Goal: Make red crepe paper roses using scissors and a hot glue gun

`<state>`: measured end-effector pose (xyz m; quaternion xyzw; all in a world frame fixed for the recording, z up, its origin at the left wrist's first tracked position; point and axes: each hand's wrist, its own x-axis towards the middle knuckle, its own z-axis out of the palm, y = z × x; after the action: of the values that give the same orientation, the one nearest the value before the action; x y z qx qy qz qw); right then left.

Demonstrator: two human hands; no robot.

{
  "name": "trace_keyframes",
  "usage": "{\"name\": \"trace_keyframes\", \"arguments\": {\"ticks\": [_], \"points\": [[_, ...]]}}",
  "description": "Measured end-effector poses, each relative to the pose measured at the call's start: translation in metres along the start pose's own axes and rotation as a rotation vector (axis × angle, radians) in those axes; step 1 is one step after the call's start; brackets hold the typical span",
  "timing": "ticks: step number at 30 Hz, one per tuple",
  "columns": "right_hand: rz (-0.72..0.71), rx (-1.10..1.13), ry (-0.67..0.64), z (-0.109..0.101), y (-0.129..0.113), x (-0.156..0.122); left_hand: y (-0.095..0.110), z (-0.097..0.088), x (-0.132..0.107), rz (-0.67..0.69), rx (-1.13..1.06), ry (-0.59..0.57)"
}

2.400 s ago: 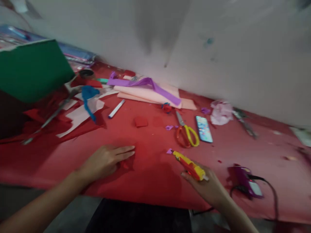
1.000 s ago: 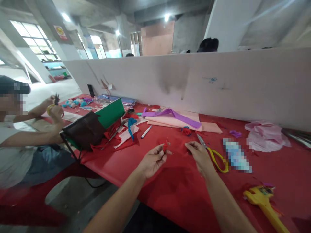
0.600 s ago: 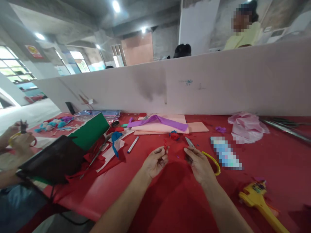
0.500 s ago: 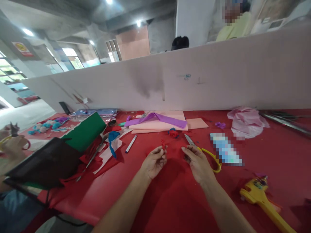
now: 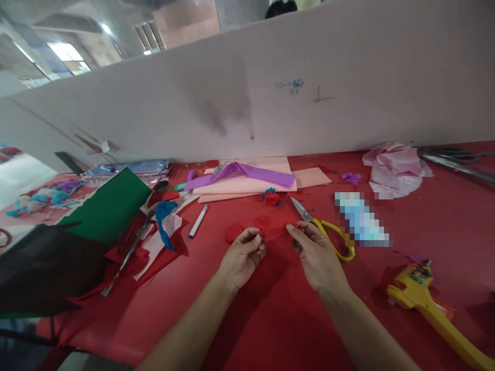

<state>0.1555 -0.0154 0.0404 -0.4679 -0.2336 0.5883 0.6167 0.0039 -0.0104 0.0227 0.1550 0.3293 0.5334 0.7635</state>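
My left hand (image 5: 245, 255) is closed in a pinch on a small crinkled piece of red crepe paper (image 5: 260, 225). My right hand (image 5: 313, 252) pinches at the same height, a short gap away. A red strip seems to run from the piece to its fingertips, though it blends into the red table. Just beyond the right hand lie scissors with yellow handles (image 5: 328, 226), partly hidden by the fingers. A small red and blue paper flower (image 5: 271, 197) sits on the table ahead of both hands.
Peach paper (image 5: 240, 190) and a purple strip (image 5: 263, 175) lie ahead. At left are a white marker (image 5: 198, 221), blue crepe paper (image 5: 165, 221), scissors (image 5: 124, 263) and green sheet (image 5: 116, 206). A yellow glue gun (image 5: 417, 293) rests at right, below a blurred rectangular object (image 5: 361, 219).
The view has tilted down and shifted slightly, so the table things sit higher in the picture. Both hands keep their pinch, nearly in the same place. The co-worker's hands at left have left view.
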Motion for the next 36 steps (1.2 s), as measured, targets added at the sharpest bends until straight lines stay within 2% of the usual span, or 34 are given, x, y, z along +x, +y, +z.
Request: {"name": "trace_keyframes", "arguments": {"ticks": [6,10,20,36], "points": [[-0.11,-0.166,0.003,-0.001,0.002,-0.005,-0.003,0.004,-0.003,0.033,0.089,0.019],[-0.157,-0.247,-0.047,0.0,0.001,-0.007,-0.006,0.006,-0.004,0.069,0.144,0.039],[-0.157,-0.251,-0.053,-0.001,0.003,-0.008,-0.012,0.007,-0.004,0.209,0.194,0.073],[-0.134,-0.263,-0.07,0.0,0.005,-0.011,-0.019,0.005,0.0,0.219,0.199,0.077]]}}
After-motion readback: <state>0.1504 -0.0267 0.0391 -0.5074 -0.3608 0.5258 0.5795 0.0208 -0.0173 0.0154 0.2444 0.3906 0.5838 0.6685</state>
